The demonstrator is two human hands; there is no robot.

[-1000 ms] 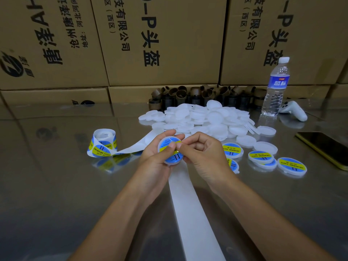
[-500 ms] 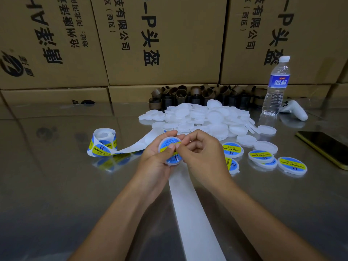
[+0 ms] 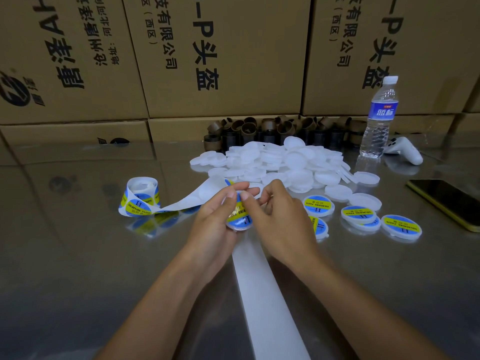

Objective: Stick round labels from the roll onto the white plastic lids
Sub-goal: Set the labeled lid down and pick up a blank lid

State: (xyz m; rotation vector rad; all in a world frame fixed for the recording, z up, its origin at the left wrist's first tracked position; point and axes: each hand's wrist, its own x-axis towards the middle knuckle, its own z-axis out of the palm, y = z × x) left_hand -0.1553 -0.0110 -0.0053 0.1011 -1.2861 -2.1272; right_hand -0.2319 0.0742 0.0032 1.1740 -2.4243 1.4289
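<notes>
A white plastic lid (image 3: 237,228) is held above the counter (image 3: 78,255) at the middle of the view, tilted towards the camera. Its face is covered by a round blue and yellow label (image 3: 240,218). The lid is gripped from 9 o'clock by the left hand (image 3: 213,222), whose fingers are curled behind it. From 3 o'clock its upper edge is pinched by the right hand (image 3: 283,222), and both thumbs are laid on the top of the label.

A white backing strip (image 3: 265,294) is seen under the hands, running off at 6 o'clock. At 9 o'clock it leads to the label roll (image 3: 141,197), which stands on the counter.

At 3 o'clock, just beside the right hand, four labelled lids (image 3: 318,205) are laid out. At 1 o'clock a pile of bare lids (image 3: 285,162) is heaped, backed by a row of brown cardboard cores (image 3: 272,131).

At 2 o'clock a water bottle (image 3: 379,118) stands upright next to a white controller (image 3: 405,150). A phone (image 3: 446,201) lies face up at the far 3 o'clock edge. The back is walled by printed cardboard boxes (image 3: 220,55).
</notes>
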